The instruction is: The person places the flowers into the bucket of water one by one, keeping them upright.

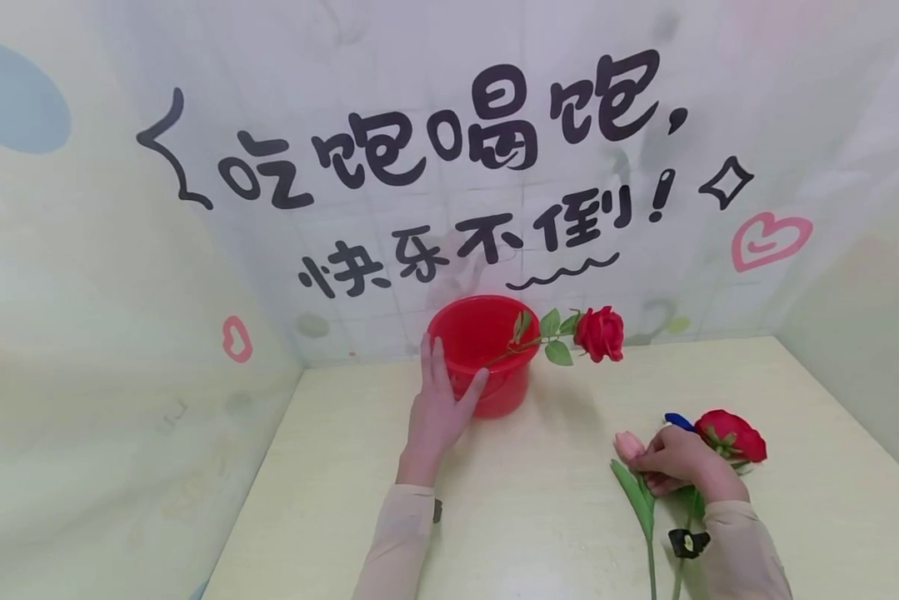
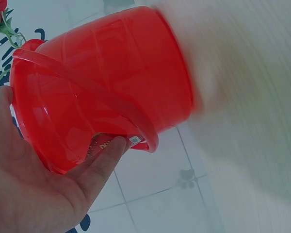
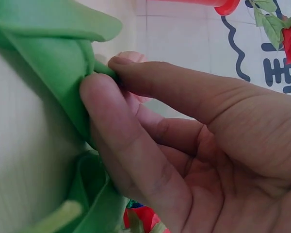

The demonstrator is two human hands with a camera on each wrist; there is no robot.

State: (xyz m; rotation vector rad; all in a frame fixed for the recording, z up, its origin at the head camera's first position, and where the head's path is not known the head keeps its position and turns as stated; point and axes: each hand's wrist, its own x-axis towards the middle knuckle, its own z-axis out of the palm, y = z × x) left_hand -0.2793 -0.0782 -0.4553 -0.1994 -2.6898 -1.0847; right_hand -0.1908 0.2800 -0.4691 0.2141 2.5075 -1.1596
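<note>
In the head view, my left hand (image 1: 440,412) lies against the near left side of a red bucket (image 1: 505,396), its fingers straight and spread. The left wrist view shows the hand along the bucket's wall by the rim, with one fingertip over a label (image 2: 103,143). A red rose (image 1: 601,335) leans out over the bucket's right rim, its stem inside. On the right, my right hand (image 1: 681,462) pinches a pink tulip (image 1: 628,447) by the green stem just below its bloom, between thumb and forefinger. Green leaves (image 3: 53,31) stand beside these fingertips.
Beyond the right hand lie another red flower (image 1: 732,435) and something blue (image 1: 678,421), partly hidden. A black band (image 1: 689,543) is near the right sleeve. The pale tabletop (image 1: 329,467) meets a wall covering (image 1: 374,75) with black lettering behind the bucket.
</note>
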